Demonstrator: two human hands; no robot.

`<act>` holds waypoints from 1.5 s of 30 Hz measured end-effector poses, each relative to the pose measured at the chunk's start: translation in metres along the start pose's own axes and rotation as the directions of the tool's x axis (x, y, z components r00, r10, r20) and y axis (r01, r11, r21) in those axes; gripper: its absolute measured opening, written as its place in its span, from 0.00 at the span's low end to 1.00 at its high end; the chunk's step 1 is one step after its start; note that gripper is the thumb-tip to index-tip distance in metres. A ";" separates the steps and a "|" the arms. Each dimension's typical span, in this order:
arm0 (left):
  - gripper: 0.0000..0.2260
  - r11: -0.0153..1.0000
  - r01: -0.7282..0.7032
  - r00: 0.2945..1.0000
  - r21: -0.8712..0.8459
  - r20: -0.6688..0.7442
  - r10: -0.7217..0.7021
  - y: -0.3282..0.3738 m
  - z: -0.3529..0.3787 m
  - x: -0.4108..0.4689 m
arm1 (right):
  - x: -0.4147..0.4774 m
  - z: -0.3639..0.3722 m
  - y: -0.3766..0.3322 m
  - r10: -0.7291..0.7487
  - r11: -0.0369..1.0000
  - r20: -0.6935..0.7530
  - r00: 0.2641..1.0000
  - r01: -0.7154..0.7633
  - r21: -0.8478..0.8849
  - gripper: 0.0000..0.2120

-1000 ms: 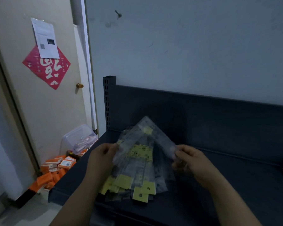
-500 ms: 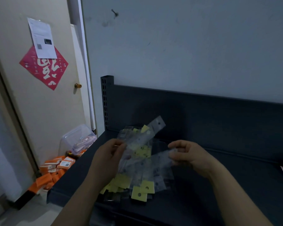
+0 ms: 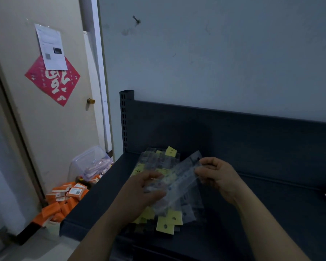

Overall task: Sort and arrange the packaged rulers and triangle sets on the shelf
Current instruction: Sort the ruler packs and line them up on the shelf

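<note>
A dark shelf [image 3: 271, 194] stands against a grey wall [image 3: 215, 63]. On its left part lies a pile [image 3: 167, 222] of clear packs with yellow tags. Above the pile, both hands hold one pack [image 3: 179, 182], tilted. The left hand [image 3: 139, 193] has its fingers curled around the lower end, and the right hand [image 3: 216, 176] pinches the upper end. To the left is a door [image 3: 51, 129] with a red paper [image 3: 53, 83] and a white sheet [image 3: 51, 46]. On the floor beside the shelf are orange boxes [image 3: 64, 200] and a clear bin [image 3: 88, 162].
</note>
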State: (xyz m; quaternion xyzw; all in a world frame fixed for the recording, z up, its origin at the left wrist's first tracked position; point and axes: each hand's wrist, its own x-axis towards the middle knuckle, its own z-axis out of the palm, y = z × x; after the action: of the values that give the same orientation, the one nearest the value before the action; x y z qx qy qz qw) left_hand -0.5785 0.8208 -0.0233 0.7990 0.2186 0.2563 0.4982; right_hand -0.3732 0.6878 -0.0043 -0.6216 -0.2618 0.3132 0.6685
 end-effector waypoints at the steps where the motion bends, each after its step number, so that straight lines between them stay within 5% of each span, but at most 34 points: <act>1: 0.13 1.000 0.004 1.000 -0.012 -0.002 -0.004 -0.001 -0.001 0.000 | 0.001 0.000 0.001 0.004 1.000 -0.009 1.000 -0.004 0.014 0.13; 6: 0.12 0.990 0.050 0.997 -0.134 -0.053 -0.057 -0.008 -0.007 0.000 | 0.003 -0.005 0.005 0.036 0.975 -0.181 0.983 0.005 0.222 0.15; 11: 0.11 0.994 0.045 0.996 -0.104 -0.069 -0.052 -0.005 0.002 0.003 | -0.008 0.019 0.007 0.108 0.990 0.138 0.985 -0.119 0.080 0.10; 17: 0.05 0.993 0.113 0.983 -0.021 0.149 -0.109 0.001 0.010 0.007 | -0.001 0.036 0.005 0.078 0.994 0.143 0.987 -0.087 0.064 0.03; 20: 0.13 0.977 0.188 0.964 -0.099 0.209 -0.164 0.002 0.010 0.010 | -0.002 0.041 0.005 0.075 0.993 0.186 0.980 -0.090 0.076 0.03; 22: 0.13 0.957 0.207 0.971 -0.201 0.162 -0.176 0.001 0.007 0.011 | 0.002 0.037 0.007 0.028 0.999 0.080 0.996 -0.030 0.016 0.06; 24: 0.09 0.916 0.217 0.976 -0.337 0.071 -0.205 0.000 0.001 0.012 | 0.008 0.025 0.014 -0.051 0.970 -0.127 0.991 0.019 -0.241 0.10; 26: 0.07 0.914 0.204 0.971 -0.352 -0.047 -0.235 0.000 -0.009 0.013 | 0.010 0.013 0.023 -0.104 0.840 -0.218 0.970 -0.032 -0.541 0.10; 29: 0.07 0.932 0.212 0.948 -0.293 -0.171 -0.269 -0.008 -0.017 0.017 | 0.009 0.011 0.037 -0.027 0.649 -0.181 0.983 -0.120 -0.751 0.18; 34: 0.06 0.933 0.261 0.943 -0.248 -0.139 -0.301 -0.015 -0.013 0.020 | 0.010 0.023 0.040 -0.023 0.558 -0.162 0.986 -0.122 -0.821 0.26; 37: 0.06 0.931 0.258 0.944 -0.258 -0.140 -0.300 -0.016 -0.015 0.022 | 0.009 0.036 0.038 -0.118 0.629 -0.123 0.985 -0.021 -0.777 0.27; 41: 0.05 0.931 0.230 0.942 -0.283 -0.174 -0.286 -0.015 -0.018 0.021 | 0.011 0.056 0.036 -0.018 0.671 -0.071 0.997 -0.041 -0.741 0.23; 45: 0.03 0.970 0.221 0.927 -0.100 -0.286 -0.241 -0.019 -0.028 0.020 | 0.016 0.064 0.036 0.010 0.675 -0.094 0.995 -0.077 -0.734 0.27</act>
State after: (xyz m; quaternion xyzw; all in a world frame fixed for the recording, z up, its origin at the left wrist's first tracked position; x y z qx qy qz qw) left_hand -0.5820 0.8599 -0.0263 0.7034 0.3747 0.3197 0.5125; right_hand -0.4135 0.7433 -0.0351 -0.8565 -0.3231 0.1712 0.3642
